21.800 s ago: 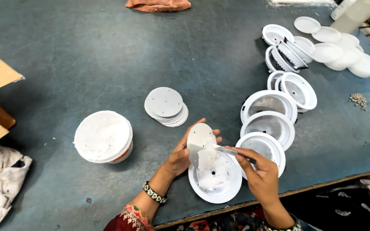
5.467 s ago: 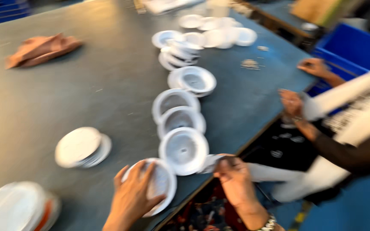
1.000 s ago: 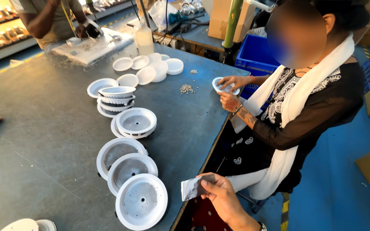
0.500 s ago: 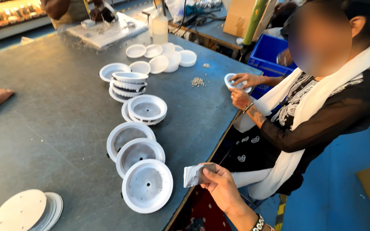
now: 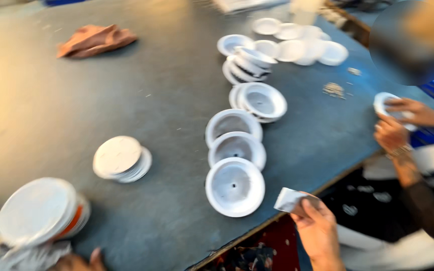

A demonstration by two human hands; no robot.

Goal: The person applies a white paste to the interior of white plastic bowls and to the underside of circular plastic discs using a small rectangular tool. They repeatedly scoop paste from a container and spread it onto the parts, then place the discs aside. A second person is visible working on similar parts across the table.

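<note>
Right hand (image 5: 320,228) gripping small packet (image 5: 288,199) beside white dish (image 5: 235,186).

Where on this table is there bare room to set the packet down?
Bare patches: the wide grey stretch between the brown cloth, the disc stack and the white dish column; also right of that column, toward the edge. Crowded: the far dish cluster. Right hand holds the packet.

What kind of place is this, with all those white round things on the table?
Probably a small factory or assembly workshop. Many alike white round housings sit in rows on a long grey worktable, flat white discs are stacked nearby, and a co-worker's hands handle another housing beside the person's right hand.
</note>
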